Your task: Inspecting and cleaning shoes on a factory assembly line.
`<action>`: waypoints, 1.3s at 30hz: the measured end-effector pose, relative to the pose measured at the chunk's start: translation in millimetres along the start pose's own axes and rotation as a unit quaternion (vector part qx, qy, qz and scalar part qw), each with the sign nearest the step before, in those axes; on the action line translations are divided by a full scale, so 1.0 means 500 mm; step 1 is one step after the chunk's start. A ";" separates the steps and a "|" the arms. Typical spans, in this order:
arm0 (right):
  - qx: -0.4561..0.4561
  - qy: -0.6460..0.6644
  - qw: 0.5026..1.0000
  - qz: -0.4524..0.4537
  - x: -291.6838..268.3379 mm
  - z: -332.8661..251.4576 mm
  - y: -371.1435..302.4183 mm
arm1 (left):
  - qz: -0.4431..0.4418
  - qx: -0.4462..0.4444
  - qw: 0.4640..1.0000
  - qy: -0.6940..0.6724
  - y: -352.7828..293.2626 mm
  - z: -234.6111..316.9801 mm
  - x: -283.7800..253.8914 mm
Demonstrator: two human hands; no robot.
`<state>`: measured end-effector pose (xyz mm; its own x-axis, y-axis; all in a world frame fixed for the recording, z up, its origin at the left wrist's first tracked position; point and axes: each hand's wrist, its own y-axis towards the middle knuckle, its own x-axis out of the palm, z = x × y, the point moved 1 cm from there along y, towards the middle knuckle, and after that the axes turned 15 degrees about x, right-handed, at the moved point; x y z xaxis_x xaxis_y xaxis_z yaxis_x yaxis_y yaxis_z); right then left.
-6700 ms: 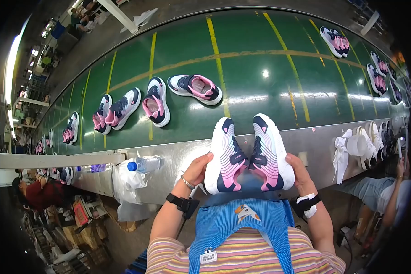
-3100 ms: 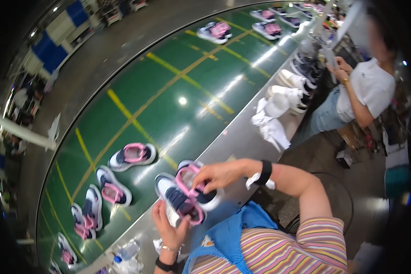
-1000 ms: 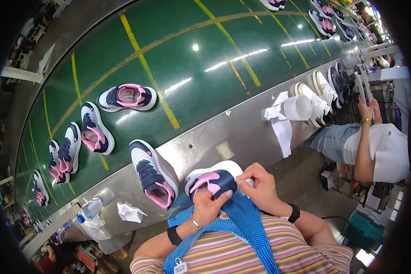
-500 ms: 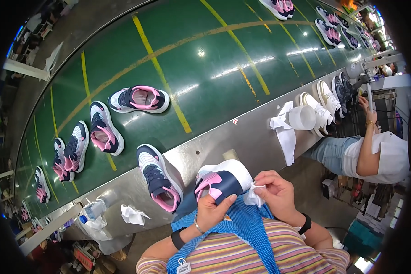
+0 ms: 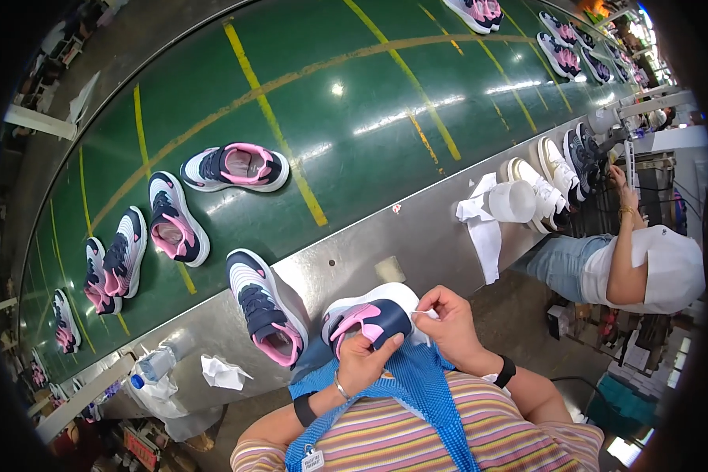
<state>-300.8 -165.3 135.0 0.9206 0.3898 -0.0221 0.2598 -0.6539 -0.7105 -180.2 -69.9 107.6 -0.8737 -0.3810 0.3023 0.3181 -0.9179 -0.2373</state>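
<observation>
My left hand is closed round the opening of a navy, pink and white sneaker, its thumb on the navy heel. The sneaker lies tilted on its side, its white sole turned away from me. My right hand pinches a white cloth against the heel end of the sole; most of the cloth is hidden by the fingers and shoe. A matching sneaker stands just left of it on the metal ledge, partly over the green belt.
On the green conveyor belt lie several matching sneakers, including one sideways. Along the metal ledge are a crumpled white cloth, a plastic bottle, a white cup and white shoes. A co-worker stands at right.
My right hand has moved up and left, bringing the cloth to the sole's edge. The held sneaker has turned slightly, and less of the cloth shows.
</observation>
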 end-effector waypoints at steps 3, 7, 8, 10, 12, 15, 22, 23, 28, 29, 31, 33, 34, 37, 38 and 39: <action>-0.018 -0.040 0.999 0.019 0.003 0.003 -0.012 | 0.005 -0.009 1.000 -0.011 0.002 0.011 -0.006; -0.022 -0.016 0.999 0.032 0.020 0.001 -0.004 | -0.011 -0.011 1.000 -0.009 0.004 0.011 -0.012; -0.016 -0.024 0.999 0.029 0.022 0.002 -0.002 | -0.017 -0.009 1.000 -0.008 0.003 0.009 -0.014; -0.009 -0.033 0.999 0.025 0.022 0.006 -0.004 | -0.020 0.014 1.000 0.018 -0.006 -0.005 -0.022; -0.010 -0.043 0.999 0.016 0.018 0.010 -0.009 | -0.024 0.036 0.998 0.044 -0.009 -0.007 -0.025; 0.003 -0.031 0.999 0.014 0.019 0.013 -0.012 | -0.015 0.020 1.000 0.007 -0.010 0.000 -0.026; 0.003 -0.064 0.998 0.023 0.034 0.009 -0.018 | -0.035 0.028 0.999 0.010 -0.019 -0.002 -0.039; 0.000 -0.056 0.998 0.020 0.035 0.010 -0.021 | -0.032 0.039 0.999 0.016 -0.021 -0.003 -0.041; 0.016 -0.039 0.999 0.026 0.049 0.007 -0.024 | -0.033 0.021 0.999 -0.008 -0.025 -0.009 -0.048; 0.009 -0.062 0.998 0.025 0.048 0.009 -0.026 | -0.035 0.019 0.999 -0.010 -0.027 -0.008 -0.050; 0.000 -0.084 0.996 0.024 0.044 0.012 -0.030 | -0.036 0.028 0.999 0.002 -0.028 -0.007 -0.055; -0.007 -0.053 0.999 -0.008 0.036 0.018 -0.031 | -0.036 0.039 0.998 0.016 -0.028 -0.004 -0.061; -0.011 -0.052 0.999 -0.010 0.029 0.023 -0.022 | -0.033 0.040 0.998 0.023 -0.027 0.000 -0.063; -0.019 0.108 0.994 0.012 0.004 0.026 0.012 | -0.050 0.073 0.995 0.041 -0.027 0.018 -0.081; -0.028 0.126 0.990 0.059 -0.004 0.018 0.032 | -0.074 0.103 0.991 0.047 -0.027 0.028 -0.088; -0.071 0.112 0.986 0.106 -0.020 0.019 0.063 | -0.116 0.062 0.989 0.072 -0.025 0.049 -0.096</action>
<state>-304.4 -183.8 106.3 0.9957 0.0927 0.0069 0.0782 -0.7954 -0.6010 -133.1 -43.0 118.8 -0.9690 -0.1465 0.1987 0.1372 -0.9887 -0.0598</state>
